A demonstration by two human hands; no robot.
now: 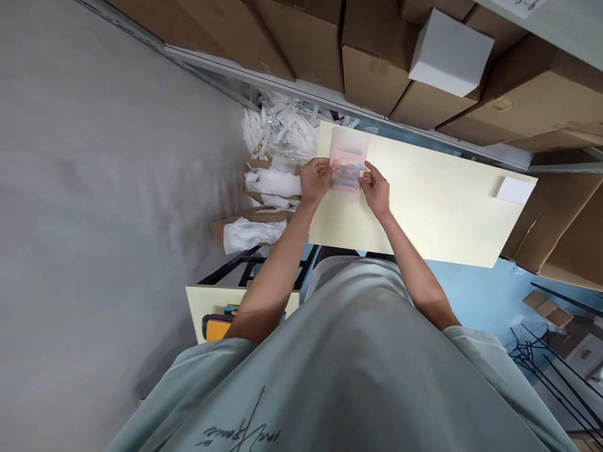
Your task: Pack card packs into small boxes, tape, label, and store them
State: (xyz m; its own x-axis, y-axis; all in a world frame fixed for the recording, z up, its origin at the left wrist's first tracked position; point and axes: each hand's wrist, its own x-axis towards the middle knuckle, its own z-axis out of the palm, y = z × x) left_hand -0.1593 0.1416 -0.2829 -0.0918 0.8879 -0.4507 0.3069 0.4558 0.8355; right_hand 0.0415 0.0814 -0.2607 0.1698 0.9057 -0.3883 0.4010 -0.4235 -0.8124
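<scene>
I've got left hand [316,180] and right hand [375,190] each pinching a side edge of the pink printed packet [349,154] over the cream tabletop's [424,201] left end — likely light, bendy, slick, best held by those edges — small white box [516,190] well clear rightward, shelved brown cartons [374,75] crowding the far side.

Just above the frame's centre, the left hand [316,181] and the right hand [375,190] are holding a pink packet [348,160] over a cream tabletop [424,210]; brown cartons [374,75] are lining the top.
</scene>
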